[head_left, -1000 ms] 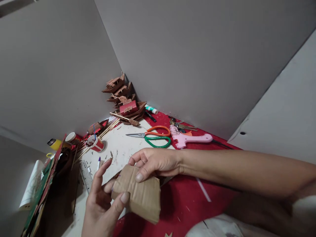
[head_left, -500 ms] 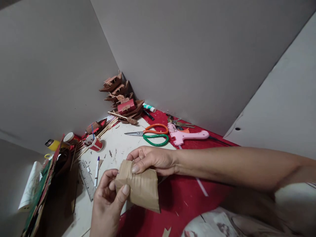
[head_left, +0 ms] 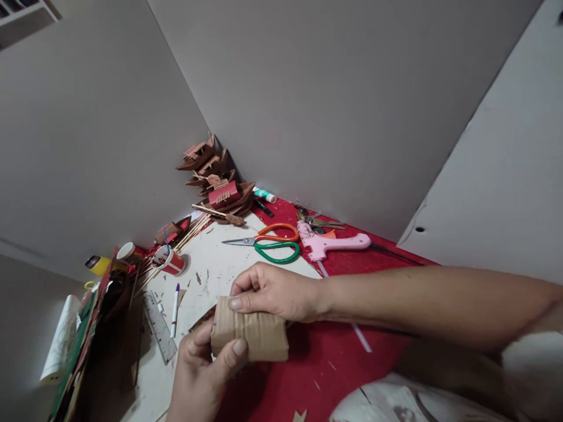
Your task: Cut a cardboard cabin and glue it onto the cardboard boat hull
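Note:
A piece of brown cardboard (head_left: 264, 337), creased and bent into a curve, is held between both hands over the front of the table. My left hand (head_left: 202, 363) grips its left lower edge, thumb on the near face and fingers behind. My right hand (head_left: 268, 293) pinches the top edge, thumb in front. A dark brown edge of something shows behind the cardboard, beside my left fingers; I cannot make out what it is. Beyond my hands lie scissors (head_left: 277, 252) with orange and green handles and a pink glue gun (head_left: 338, 243) with a clear glue stick.
Several brown model boats (head_left: 229, 199) stand in the back corner. Paper cups (head_left: 173, 262), thin sticks, a ruler (head_left: 158, 325) and a purple-capped marker (head_left: 175, 310) are on the left. Upright cardboard sheets (head_left: 83, 346) stand at far left. Walls close in the table behind.
The cardboard has tilted and is more strongly curved, its lower right corner now folded under. My right thumb has shifted toward its top edge. The view has moved slightly.

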Demonstrator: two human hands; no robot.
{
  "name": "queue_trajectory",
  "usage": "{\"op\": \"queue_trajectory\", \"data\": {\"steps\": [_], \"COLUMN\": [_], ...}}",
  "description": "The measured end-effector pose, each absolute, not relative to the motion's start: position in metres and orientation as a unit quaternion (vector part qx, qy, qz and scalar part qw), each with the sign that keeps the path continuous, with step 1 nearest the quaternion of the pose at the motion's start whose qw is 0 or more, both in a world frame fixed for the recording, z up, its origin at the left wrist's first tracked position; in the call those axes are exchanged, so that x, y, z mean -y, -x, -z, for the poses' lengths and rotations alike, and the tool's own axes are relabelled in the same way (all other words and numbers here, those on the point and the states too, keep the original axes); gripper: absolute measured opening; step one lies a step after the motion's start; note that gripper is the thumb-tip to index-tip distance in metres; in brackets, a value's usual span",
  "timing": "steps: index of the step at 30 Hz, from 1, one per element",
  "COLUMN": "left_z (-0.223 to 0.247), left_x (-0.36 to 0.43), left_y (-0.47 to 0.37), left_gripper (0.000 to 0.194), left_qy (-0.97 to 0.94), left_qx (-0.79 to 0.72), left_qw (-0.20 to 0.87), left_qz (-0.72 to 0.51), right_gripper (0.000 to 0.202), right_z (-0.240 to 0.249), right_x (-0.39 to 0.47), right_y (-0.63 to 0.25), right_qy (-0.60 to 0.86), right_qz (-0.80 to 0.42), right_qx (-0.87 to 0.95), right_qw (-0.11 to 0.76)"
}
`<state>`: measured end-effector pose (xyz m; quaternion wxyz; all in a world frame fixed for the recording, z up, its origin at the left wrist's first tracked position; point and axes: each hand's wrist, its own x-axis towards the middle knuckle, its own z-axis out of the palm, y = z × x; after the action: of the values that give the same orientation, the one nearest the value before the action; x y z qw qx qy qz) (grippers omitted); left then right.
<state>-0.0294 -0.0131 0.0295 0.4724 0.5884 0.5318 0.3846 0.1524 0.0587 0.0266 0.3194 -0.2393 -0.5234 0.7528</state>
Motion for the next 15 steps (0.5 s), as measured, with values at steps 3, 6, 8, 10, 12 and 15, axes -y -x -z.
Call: {"op": "queue_trajectory", "data": {"steps": [3, 6, 8, 10, 12, 15], "left_z": [-0.030, -0.029, -0.028, -0.028, -0.029, -0.030], "left_x": [0.017, 0.015, 0.012, 0.011, 0.015, 0.022], "left_y": [0.025, 0.027, 0.031, 0.034, 0.033, 0.029], "left_gripper": [0.014, 0.018, 0.025, 0.029, 0.027, 0.024], "left_qy": [-0.615, -0.581, -0.555, -0.532, -0.525, -0.581], "left_qx": [-0.530, -0.545, -0.541, -0.542, -0.557, -0.548], "left_qw": [0.401, 0.420, 0.487, 0.525, 0.512, 0.442], "left_qz": [-0.425, -0.435, -0.404, -0.384, -0.390, -0.408], "right_gripper": [0.031, 0.040, 0.042, 0.041, 0.040, 0.039], "right_z": [-0.023, -0.024, -0.027, -0.030, -0.031, -0.025], "right_x": [-0.057, -0.061, -0.067, -0.072, -0.072, -0.065], "right_y": [-0.149, -0.148, -0.151, -0.153, -0.154, -0.149], "right_qy": [0.210, 0.209, 0.227, 0.246, 0.249, 0.200], "right_qz": [-0.820, -0.824, -0.778, -0.728, -0.722, -0.811], "right_qx": [0.444, 0.437, 0.470, 0.498, 0.494, 0.415], "right_qw": [0.295, 0.294, 0.349, 0.401, 0.416, 0.361]}}
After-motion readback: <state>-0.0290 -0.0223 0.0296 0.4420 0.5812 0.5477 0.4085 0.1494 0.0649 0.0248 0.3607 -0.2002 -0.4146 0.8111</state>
